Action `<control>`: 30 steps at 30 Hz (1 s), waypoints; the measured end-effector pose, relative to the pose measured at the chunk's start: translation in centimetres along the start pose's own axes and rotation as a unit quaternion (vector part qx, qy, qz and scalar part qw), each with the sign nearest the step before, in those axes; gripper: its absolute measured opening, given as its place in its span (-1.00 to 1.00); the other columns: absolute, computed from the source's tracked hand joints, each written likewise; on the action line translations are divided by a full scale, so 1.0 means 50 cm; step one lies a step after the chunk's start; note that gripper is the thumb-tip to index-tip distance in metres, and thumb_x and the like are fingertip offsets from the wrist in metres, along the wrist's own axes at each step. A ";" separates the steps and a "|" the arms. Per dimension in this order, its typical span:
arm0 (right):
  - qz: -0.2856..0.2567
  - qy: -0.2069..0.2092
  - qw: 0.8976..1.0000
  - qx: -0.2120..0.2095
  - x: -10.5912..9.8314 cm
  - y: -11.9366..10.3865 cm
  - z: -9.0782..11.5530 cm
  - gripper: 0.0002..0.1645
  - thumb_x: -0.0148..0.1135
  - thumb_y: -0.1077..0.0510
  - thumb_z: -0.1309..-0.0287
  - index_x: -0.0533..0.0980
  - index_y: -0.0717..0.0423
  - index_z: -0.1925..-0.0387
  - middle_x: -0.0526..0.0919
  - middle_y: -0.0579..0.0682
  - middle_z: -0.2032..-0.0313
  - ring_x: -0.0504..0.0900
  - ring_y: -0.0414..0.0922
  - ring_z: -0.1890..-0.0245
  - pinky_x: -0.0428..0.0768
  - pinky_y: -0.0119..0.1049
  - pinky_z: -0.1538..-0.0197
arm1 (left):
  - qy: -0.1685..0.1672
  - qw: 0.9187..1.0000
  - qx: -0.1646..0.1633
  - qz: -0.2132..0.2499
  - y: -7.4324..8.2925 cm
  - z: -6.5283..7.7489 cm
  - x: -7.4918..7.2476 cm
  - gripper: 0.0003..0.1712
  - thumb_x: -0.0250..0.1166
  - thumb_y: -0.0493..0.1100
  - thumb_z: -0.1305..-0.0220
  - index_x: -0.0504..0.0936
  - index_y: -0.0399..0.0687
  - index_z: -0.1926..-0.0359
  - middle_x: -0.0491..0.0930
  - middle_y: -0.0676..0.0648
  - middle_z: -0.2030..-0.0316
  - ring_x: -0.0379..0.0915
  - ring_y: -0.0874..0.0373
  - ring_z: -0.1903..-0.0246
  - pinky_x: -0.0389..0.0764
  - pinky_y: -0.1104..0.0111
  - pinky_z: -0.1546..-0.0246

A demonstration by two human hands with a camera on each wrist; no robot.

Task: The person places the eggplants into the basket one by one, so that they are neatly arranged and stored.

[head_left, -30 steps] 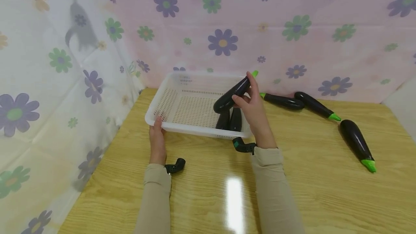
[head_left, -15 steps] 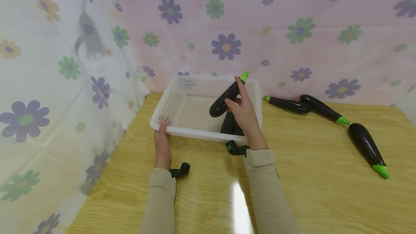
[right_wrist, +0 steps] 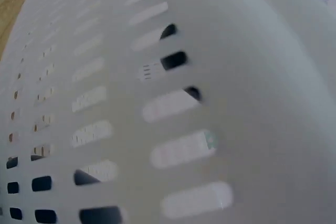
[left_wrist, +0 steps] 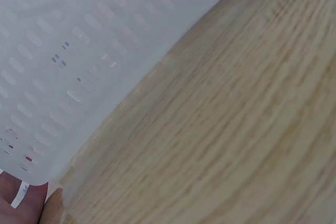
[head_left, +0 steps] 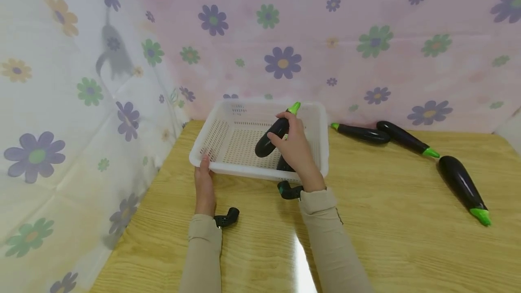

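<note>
My right hand [head_left: 296,148] grips a black eggplant [head_left: 266,144] with a green stem, thumb on its near side. The eggplant is tilted, low over the white slotted basket [head_left: 240,169]. Beneath the hand, part of another eggplant [head_left: 283,164] shows inside the basket; the rest is hidden. My left hand [head_left: 204,189] holds the basket's front left corner, thumb over the rim. In the left wrist view, the basket wall [left_wrist: 100,45] stands above the wood, fingers [left_wrist: 26,203] at its lower corner. The right wrist view is filled by the basket wall [right_wrist: 257,108], dark patches showing through its slots.
On the wooden table [head_left: 407,220], to the right of the basket, lie an eggplant [head_left: 363,134] at the back, a second eggplant [head_left: 403,136] touching it, and a third eggplant [head_left: 460,182] nearer the front. A flowered cloth [head_left: 309,26] hangs close behind the basket.
My right hand has carried the eggplant leftward and lower, down toward the basket floor. It now covers more of what lies inside. The left hand keeps its hold on the corner.
</note>
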State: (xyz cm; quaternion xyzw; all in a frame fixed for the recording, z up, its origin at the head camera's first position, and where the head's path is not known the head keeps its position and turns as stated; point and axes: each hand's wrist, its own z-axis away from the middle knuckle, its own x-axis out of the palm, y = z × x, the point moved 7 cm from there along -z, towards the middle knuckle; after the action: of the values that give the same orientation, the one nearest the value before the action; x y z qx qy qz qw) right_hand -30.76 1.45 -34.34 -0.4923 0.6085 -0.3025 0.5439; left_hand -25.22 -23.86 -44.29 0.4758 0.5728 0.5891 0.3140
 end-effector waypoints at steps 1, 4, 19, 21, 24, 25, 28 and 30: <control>0.014 -0.003 1.000 0.004 0.004 0.001 0.001 -0.40 0.18 -0.06 -0.08 0.18 -0.24 -0.13 0.16 0.05 -0.11 0.36 0.01 0.08 0.43 -0.07 0.16 | 0.001 1.000 -0.001 0.000 -0.002 0.000 -0.001 -0.41 -0.06 0.22 -0.27 0.14 0.23 -0.28 0.27 0.00 -0.18 0.15 0.11 -0.18 0.02 0.29 -0.20; 0.045 -0.026 0.999 0.002 0.020 0.001 0.003 -0.45 0.16 -0.03 -0.10 0.19 -0.18 -0.10 0.18 0.06 -0.11 0.37 -0.01 0.06 0.41 -0.06 0.09 | 0.004 1.000 -0.002 -0.006 -0.004 0.001 -0.004 -0.40 -0.06 0.23 -0.26 0.15 0.24 -0.28 0.27 0.02 -0.18 0.15 0.14 -0.18 0.02 0.29 -0.20; 0.101 -0.128 0.986 0.014 0.067 0.008 0.002 0.14 0.09 0.27 -0.01 -0.41 -0.61 -0.24 -0.07 0.21 -0.32 0.14 -0.17 0.82 0.19 -0.38 0.77 | -0.021 1.000 0.012 0.001 0.020 0.009 0.011 -0.42 -0.13 0.12 -0.34 0.08 0.09 -0.32 0.24 -0.13 -0.21 0.11 0.01 -0.21 -0.03 0.23 -0.22; 0.101 -0.138 0.985 0.017 0.071 0.011 0.002 0.14 0.09 0.29 0.01 -0.38 -0.61 -0.25 -0.02 0.19 -0.31 0.13 -0.17 0.82 0.18 -0.37 0.77 | -0.023 1.000 0.012 -0.002 0.032 0.016 0.016 -0.42 -0.15 0.09 -0.36 0.06 0.05 -0.33 0.23 -0.16 -0.21 0.10 -0.01 -0.21 -0.03 0.22 -0.22; 0.114 -0.152 0.982 0.023 0.076 0.018 0.004 0.07 0.08 0.26 -0.01 -0.30 -0.58 -0.27 0.03 0.18 -0.28 0.14 -0.16 0.82 0.20 -0.37 0.76 | -0.026 1.000 0.014 -0.010 0.042 0.022 0.022 -0.42 -0.16 0.08 -0.36 0.05 0.02 -0.33 0.22 -0.18 -0.21 0.09 -0.05 -0.21 -0.03 0.21 -0.22; 0.122 -0.154 0.980 0.024 0.077 0.019 0.005 0.02 0.07 0.24 -0.03 -0.26 -0.55 -0.28 0.04 0.18 -0.28 0.15 -0.15 0.82 0.20 -0.36 0.76 | -0.028 0.999 0.017 -0.009 0.043 0.023 0.023 -0.42 -0.16 0.08 -0.36 0.05 0.02 -0.33 0.22 -0.19 -0.21 0.09 -0.06 -0.20 -0.02 0.21 -0.22; 0.149 -0.153 0.977 0.024 0.078 0.020 0.004 -0.16 0.06 0.14 -0.12 -0.12 -0.38 -0.31 0.14 0.12 -0.24 0.26 -0.14 0.74 0.28 -0.31 0.68 | -0.034 0.999 0.028 -0.006 0.044 0.021 0.023 -0.43 -0.18 0.07 -0.37 0.04 0.01 -0.33 0.21 -0.21 -0.21 0.09 -0.08 -0.20 -0.02 0.21 -0.22; 0.163 -0.145 0.976 0.025 0.080 0.022 0.004 -0.28 0.05 0.06 -0.16 -0.01 -0.26 -0.29 0.23 0.06 -0.19 0.32 -0.11 0.69 0.33 -0.26 0.62 | -0.031 0.999 0.029 -0.003 0.041 0.020 0.020 -0.43 -0.18 0.06 -0.37 0.05 0.00 -0.33 0.21 -0.21 -0.21 0.09 -0.07 -0.20 -0.02 0.21 -0.22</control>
State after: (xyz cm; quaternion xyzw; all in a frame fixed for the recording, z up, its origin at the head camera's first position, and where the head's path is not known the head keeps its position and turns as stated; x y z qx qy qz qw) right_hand -30.57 -1.87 -36.83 -0.4116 0.5875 -0.1502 0.6804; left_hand -24.32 -22.86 -42.19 0.5008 0.5813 0.5562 0.3193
